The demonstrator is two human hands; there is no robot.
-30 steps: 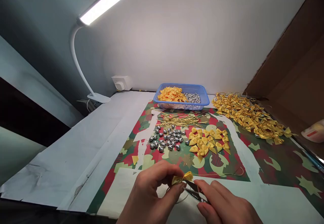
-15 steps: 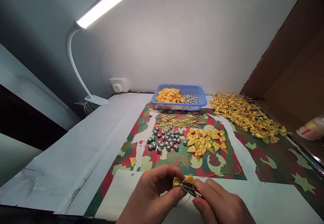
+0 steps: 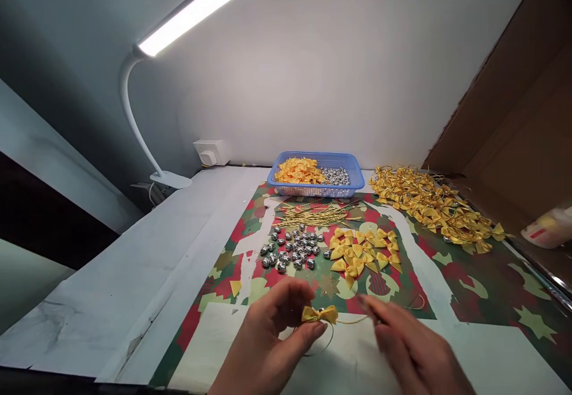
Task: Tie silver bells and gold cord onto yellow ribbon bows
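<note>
One yellow bow (image 3: 319, 314) sits pinched between the thumb and fingertips of the left hand (image 3: 268, 335), held low over the pale sheet at the near edge of the desk (image 3: 156, 252), with a thin gold cord (image 3: 353, 321) trailing from its knot toward the right hand (image 3: 411, 341). That right hand is a blur, fingers stretched out just beside the cord's end, and I cannot tell whether it holds anything. By the look of it, this is the tying stage, cord already at the bow's middle. Handling that thread calls for a fine fingertip pinch while the left hand keeps the bow steady. Further back on the patterned paper (image 3: 469, 276) lie silver bells (image 3: 292, 249), loose bows (image 3: 364, 251) and a bundle of cords (image 3: 317, 215), then a blue basket (image 3: 313, 191) and, to the right, a heap of corded bows (image 3: 438, 207).
</note>
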